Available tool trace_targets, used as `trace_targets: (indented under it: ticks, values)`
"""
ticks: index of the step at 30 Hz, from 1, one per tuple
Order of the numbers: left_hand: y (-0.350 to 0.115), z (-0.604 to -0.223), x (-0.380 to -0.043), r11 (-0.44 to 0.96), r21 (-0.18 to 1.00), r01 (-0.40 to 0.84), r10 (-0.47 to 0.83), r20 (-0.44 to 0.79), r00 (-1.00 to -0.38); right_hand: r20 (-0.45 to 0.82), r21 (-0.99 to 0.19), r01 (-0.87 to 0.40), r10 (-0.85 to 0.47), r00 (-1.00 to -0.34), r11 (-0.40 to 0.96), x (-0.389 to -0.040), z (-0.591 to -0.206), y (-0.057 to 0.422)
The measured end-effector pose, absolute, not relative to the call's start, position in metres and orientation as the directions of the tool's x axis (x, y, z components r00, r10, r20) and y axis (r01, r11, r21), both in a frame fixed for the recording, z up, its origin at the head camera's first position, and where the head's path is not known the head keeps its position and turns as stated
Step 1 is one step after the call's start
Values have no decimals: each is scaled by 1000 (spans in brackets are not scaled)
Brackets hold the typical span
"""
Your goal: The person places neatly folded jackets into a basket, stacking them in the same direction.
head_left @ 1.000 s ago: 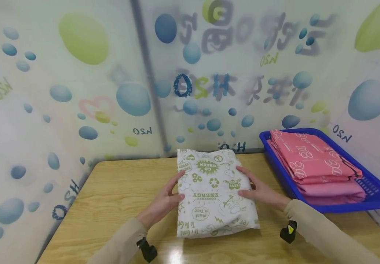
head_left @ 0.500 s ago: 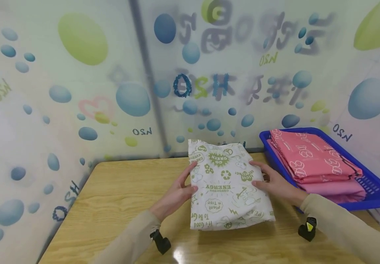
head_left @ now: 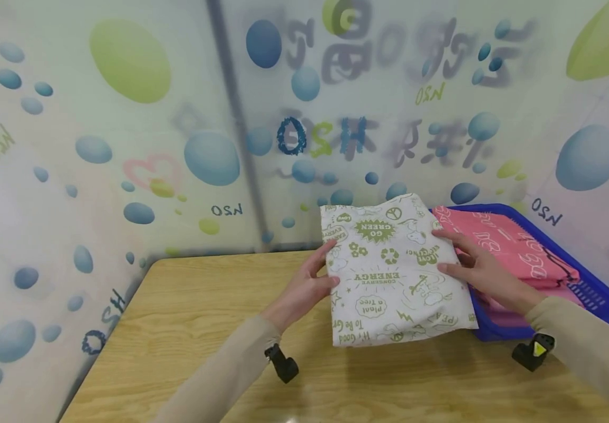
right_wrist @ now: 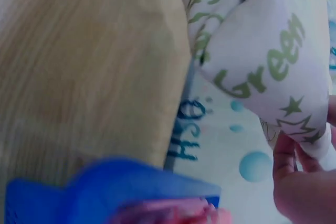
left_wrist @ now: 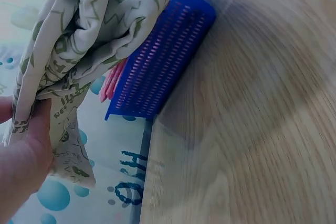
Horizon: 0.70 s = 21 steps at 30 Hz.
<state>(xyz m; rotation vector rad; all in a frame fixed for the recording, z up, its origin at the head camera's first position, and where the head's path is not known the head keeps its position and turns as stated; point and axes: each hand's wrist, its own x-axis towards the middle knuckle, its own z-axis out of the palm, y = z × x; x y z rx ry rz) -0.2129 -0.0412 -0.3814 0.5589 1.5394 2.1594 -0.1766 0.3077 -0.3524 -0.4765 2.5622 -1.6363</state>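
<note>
Between my two hands is a folded white cloth (head_left: 384, 294) with green printed words and drawings, held above the table. My left hand (head_left: 307, 288) grips its left edge, thumb on top; the left wrist view shows the cloth's loose folded layers (left_wrist: 105, 30) hanging from that grip. My right hand (head_left: 484, 273) grips the right edge, with its fingers curled under the cloth in the right wrist view. The cloth's right side overlaps the blue basket (head_left: 608, 314) in the head view. Inside the basket lie folded pink cloths (head_left: 516, 241) with white print.
The wooden table (head_left: 193, 329) stretches left and in front of the cloth. Behind it stands a pale wall covering (head_left: 177, 117) with blue and green dots. The basket sits at the table's right side, with perforated walls (left_wrist: 163, 61).
Both hands have carried the white cloth to the right and upward, off the table and closer to the basket. The basket and its pink cloths have stayed put.
</note>
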Motion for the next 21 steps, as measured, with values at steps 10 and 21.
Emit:
trace_targets:
  ticks: [10, 21]
  values:
    - [-3, -374, -229, -312, 944, -106, 586, 103, -804, 120, -882, -232, -280, -952, 409, -177, -335, 347]
    - [40, -369, -230, -362, 929, -84, 584, 156, -797, 136, -816, -243, -235, -962, 525, -178, -320, 389]
